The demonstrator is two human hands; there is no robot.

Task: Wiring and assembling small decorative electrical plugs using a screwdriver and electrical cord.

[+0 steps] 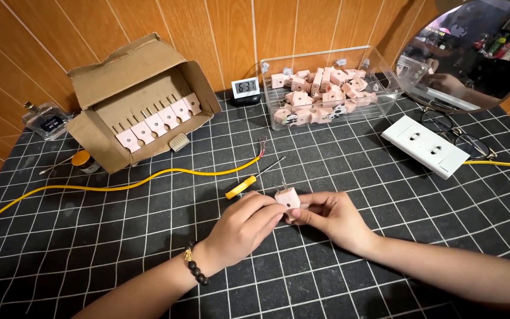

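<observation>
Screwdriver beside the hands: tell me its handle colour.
The screwdriver has a yellow handle with a dark metal shaft, seen clearly in the head view.

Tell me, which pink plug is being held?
The single pink plug pinched between the left hand and right hand; the others sit in the clear bin or cardboard box.

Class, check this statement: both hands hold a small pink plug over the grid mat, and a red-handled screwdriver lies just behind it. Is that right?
Not quite. The head view shows the screwdriver has a yellow handle, not red. The rest holds: left hand and right hand hold the pink plug over the grid mat.
</observation>
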